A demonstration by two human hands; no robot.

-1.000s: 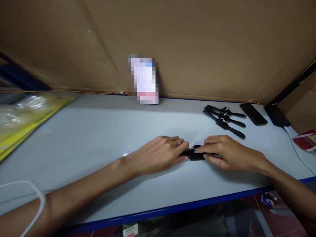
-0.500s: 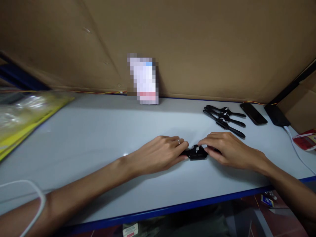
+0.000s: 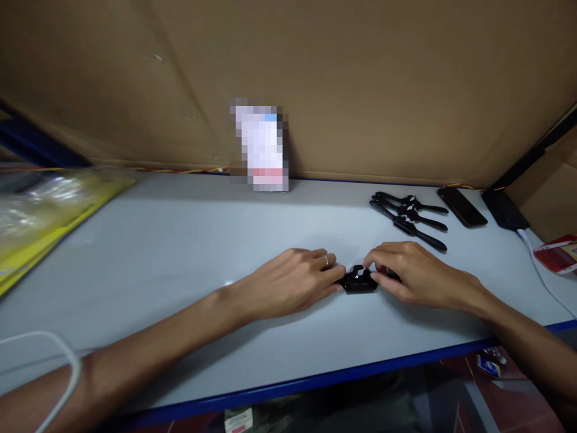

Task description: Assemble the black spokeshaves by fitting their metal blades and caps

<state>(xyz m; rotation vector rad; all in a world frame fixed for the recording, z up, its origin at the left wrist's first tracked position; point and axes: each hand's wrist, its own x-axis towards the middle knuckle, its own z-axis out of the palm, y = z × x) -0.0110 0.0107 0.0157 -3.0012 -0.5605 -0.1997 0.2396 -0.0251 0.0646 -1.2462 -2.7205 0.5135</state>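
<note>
A black spokeshave (image 3: 359, 282) lies on the white tabletop, its body toward me and a silver wing-shaped screw on top. My left hand (image 3: 311, 273), a ring on one finger, is closed around its left handle, which is mostly hidden. My right hand (image 3: 408, 270) bends over the other end, thumb and forefinger at the right side of the body close to the silver screw; the remaining fingers cover most of the right handle. Behind my right hand, three similar black spokeshaves (image 3: 408, 219) lie close together, partly overlapping.
A dark phone (image 3: 463, 207) and a black device (image 3: 505, 210) with a white cable lie at the back right, near a red packet (image 3: 559, 252). A blurred upright card (image 3: 265, 147) leans against the cardboard wall (image 3: 360, 78). Clear plastic on a yellow sheet (image 3: 67, 216) lies left.
The silver screw has turned slightly, and my right thumb and forefinger have shifted a little at the spokeshave's body. My left hand keeps its hold.
</note>
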